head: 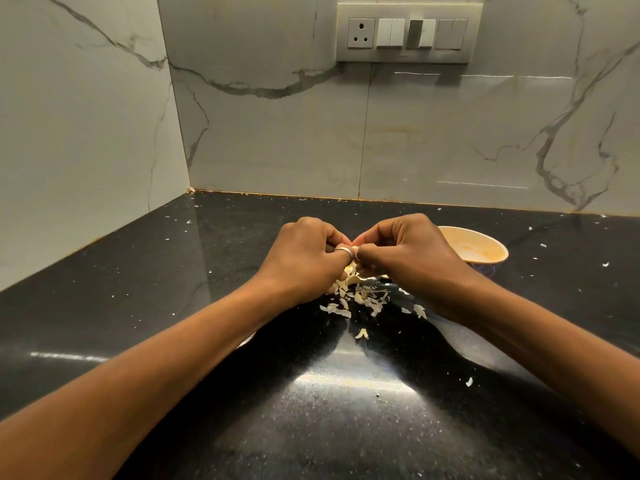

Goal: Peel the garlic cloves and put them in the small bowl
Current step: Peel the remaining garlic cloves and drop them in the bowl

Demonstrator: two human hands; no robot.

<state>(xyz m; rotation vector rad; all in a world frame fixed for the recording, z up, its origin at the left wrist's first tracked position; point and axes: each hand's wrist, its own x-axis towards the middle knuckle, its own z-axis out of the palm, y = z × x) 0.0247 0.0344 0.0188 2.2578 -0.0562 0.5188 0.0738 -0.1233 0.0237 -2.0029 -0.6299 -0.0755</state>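
My left hand (304, 256) and my right hand (405, 251) meet fingertip to fingertip above the black counter. Together they pinch a small garlic clove (354, 244), of which only a pale sliver shows between the fingers. A silver ring sits on a left finger. Below the hands lies a heap of whitish garlic peel (360, 297) with some pale garlic pieces in it. The small cream bowl (485, 249) stands just behind and to the right of my right hand, which hides part of it; the visible inside looks bare.
The black speckled counter (242, 393) ends at marble-pattern walls behind and on the left. Peel flakes are scattered over the counter. A switch and socket panel (407, 32) is mounted high on the back wall.
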